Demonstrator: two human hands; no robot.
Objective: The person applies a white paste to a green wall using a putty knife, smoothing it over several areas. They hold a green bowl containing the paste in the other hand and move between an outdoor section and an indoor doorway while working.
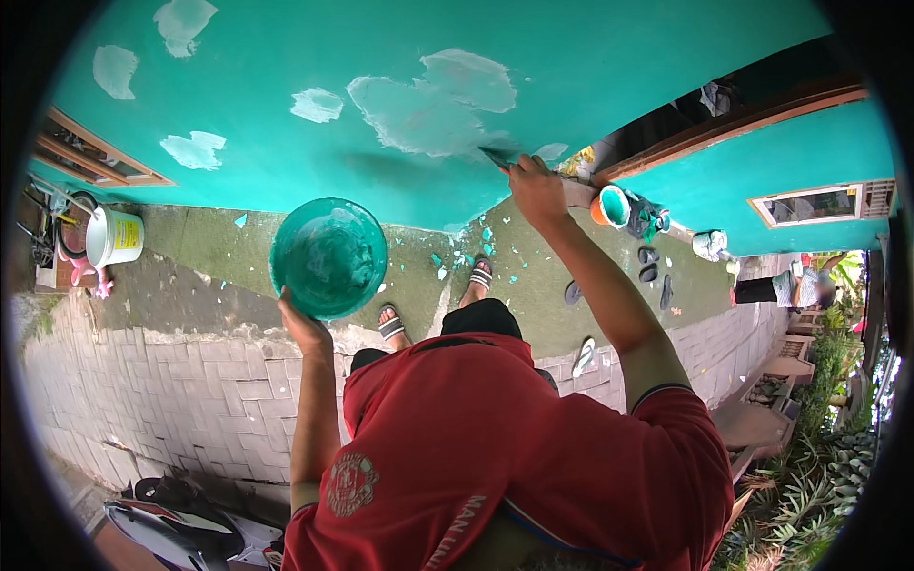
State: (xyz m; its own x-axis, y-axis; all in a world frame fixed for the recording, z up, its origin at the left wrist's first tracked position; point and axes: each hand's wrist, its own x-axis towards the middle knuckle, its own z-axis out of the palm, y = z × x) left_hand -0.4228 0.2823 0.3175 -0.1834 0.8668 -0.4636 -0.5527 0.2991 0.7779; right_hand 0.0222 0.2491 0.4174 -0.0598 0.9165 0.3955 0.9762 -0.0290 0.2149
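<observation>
My left hand (305, 328) is closed on the near rim of a round green basin (328, 257), whose inside is smeared with pale paste. A putty knife (496, 158) is in my right hand (536, 193), its dark blade against the teal wall (286, 57). The blade lies at the lower right edge of a large whitish filler patch (428, 105). My fingers hide the knife's handle. Smaller filler patches, such as one at the left (195, 149), are spread over the wall.
Paint chips (486, 233) lie on the floor by my sandalled feet. Loose sandals (648, 265) and an orange-rimmed bucket (610, 206) are to the right. A white bucket (114, 237) stands left, a motorbike (181, 533) lower left. Another person (809, 288) is at the far right.
</observation>
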